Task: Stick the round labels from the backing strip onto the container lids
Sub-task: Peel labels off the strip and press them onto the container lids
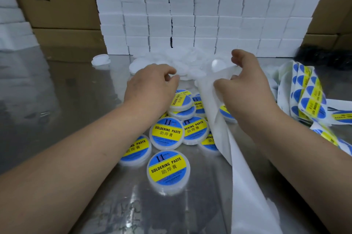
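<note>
Our left hand [152, 83] is curling its fingers down over a plain lid [176, 77], thumb and fingertips closing on its rim, just beyond the heap of labelled lids [166, 132]. Our right hand [245, 85] is pinching the backing strip [238, 153] between thumb and curled fingers, up beyond the right edge of that heap. The bare white strip is trailing down past the heap's right side toward us.

We're judging this to be the fetch-a-fresh-lid step. To do it well, we're wanting one lid only, lifted clean out of the pile of plain lids [182, 62] beyond the heap, top face up, and brought close under the strip. The right hand should be bending the strip sharply so the next label's edge is lifting free. No label is showing at the pinch, so we cannot tell how near the next one is.

Unused labels [308, 100] are bunching well to the right of the heap. Behind the heap, white boxes [190, 14] are standing stacked, and the steel table [66, 91] is spreading to its left.
</note>
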A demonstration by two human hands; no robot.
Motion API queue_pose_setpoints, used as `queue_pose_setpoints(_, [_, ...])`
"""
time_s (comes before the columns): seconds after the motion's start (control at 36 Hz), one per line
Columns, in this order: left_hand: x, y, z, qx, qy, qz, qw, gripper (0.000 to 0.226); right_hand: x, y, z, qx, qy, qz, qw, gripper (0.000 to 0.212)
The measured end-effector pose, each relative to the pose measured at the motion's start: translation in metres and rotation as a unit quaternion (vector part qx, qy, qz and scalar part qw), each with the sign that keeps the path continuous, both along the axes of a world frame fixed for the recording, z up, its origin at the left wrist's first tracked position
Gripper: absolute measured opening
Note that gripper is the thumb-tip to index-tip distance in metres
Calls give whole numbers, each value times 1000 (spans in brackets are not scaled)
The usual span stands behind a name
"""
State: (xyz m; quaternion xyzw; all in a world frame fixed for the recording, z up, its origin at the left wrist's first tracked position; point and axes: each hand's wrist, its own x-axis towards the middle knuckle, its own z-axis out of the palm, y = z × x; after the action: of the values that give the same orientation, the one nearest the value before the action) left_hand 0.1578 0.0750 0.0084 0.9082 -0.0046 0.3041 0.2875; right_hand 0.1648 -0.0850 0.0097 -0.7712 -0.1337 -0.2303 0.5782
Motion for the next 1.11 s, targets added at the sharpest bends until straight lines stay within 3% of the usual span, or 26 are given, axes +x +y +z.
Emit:
queue_pose_setpoints(0.08, [-5, -7, 1, -28, 1, -95, 995, 40, -1, 0, 1, 15, 1, 4, 1000, 64])
queue_pose_setpoints(0.22, [-11, -15, -3, 64, 22, -172, 983, 66, -3, 2, 1, 20, -21, 18, 999, 64])
queue_pose_setpoints(0.39, [-13, -14, 1, 73, -49, -158, 983, 44, -6, 8, -2, 37, -40, 24, 998, 54])
queue_pose_setpoints(0.53, [-14, -11, 1, 25, -83, -145, 986, 37, -6, 4, 10, 127, -17, -38, 991, 13])
queue_pose_setpoints(0.69, [-17, -12, 4, -7, -89, -167, 982, 38, 2, 5, 9, 121, 125, -12, 985, 38])
queue_pose_setpoints(0.81, [-21, -14, 4, 30, -74, -210, 974, 38, 6, 2, 11, 187, 189, 14, 964, 33])
queue_pose_setpoints(0.94, [-24, -17, 3, 99, -41, -247, 963, 44, 4, -5, 14, 222, 203, 37, 953, 19])
queue_pose_setpoints(1.0, [-24, -17, 3, 126, -35, -260, 957, 46, 3, -3, 12, 206, 198, 17, 958, 12])
queue_pose_setpoints(1.11, [-23, -17, 3, 147, -18, -260, 954, 47, 3, -7, 11, 130, 124, -33, 983, 17])
